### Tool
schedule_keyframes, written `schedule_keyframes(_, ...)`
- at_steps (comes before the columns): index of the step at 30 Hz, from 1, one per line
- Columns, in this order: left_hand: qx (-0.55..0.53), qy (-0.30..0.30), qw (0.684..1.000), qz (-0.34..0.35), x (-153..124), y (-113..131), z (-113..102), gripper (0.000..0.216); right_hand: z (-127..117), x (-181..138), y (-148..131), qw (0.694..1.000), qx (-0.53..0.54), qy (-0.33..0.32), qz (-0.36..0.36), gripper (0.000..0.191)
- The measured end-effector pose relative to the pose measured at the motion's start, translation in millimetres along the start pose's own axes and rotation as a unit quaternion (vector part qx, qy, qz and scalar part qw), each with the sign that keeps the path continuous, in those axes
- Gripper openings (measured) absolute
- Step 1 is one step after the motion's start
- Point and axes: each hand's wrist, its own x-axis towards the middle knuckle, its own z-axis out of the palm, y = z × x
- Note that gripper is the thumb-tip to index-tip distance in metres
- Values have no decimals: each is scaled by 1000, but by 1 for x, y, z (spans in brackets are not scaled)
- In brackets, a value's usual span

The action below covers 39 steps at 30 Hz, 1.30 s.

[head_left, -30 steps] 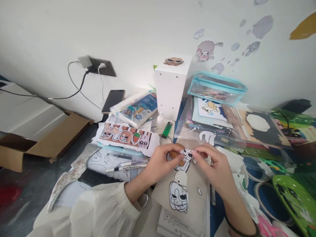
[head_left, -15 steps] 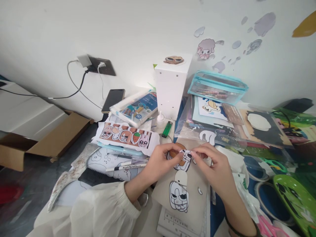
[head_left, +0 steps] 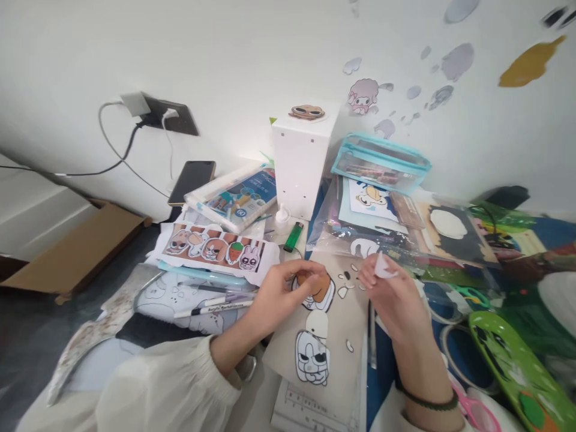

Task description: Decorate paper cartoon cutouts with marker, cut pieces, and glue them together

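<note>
My left hand (head_left: 288,294) is closed, thumb and bent fingers on an orange-and-white cartoon cutout (head_left: 321,289); its fingertips are partly hidden. Raised to the right of it, my right hand (head_left: 396,300) pinches a small white paper scrap (head_left: 385,266). Both hands are over a beige sheet (head_left: 335,366). Several small white and dark pieces (head_left: 342,292) lie on the sheet between the hands. Lower down on it is a white cartoon cutout (head_left: 312,360) with a frowning face, touching a plain pale cutout (head_left: 317,324).
Left of the sheet lie markers (head_left: 220,307) and a printed strip of cartoon figures (head_left: 211,249). Behind are a green lighter (head_left: 293,236), a white box (head_left: 297,162) and a clear blue-edged pouch (head_left: 381,163). A green tray (head_left: 517,366) and pink scissors (head_left: 477,411) sit at right.
My hands have parted. The right one has turned and moved right and up, carrying the white scrap, while the left stays at the orange-and-white cutout. The view has shifted slightly.
</note>
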Motion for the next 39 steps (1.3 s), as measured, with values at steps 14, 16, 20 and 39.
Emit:
schedule_keyframes(14, 50, 40, 997, 34, 3, 1, -2, 15, -8, 1, 3, 992, -126, 2, -20, 26)
schedule_keyframes(16, 66, 57, 996, 32, 2, 0, -2, 15, -7, 2, 10, 975, -219, 16, -38, 24)
schedule_keyframes(20, 103, 90, 990, 25, 1, -2, -2, 13, -1, 8, 26, 926, -366, 21, -85, 28)
schedule_keyframes(39, 184, 72, 980, 34, 1, -14, -3, 20, 1, 11, 32, 799, -569, 18, -195, 20)
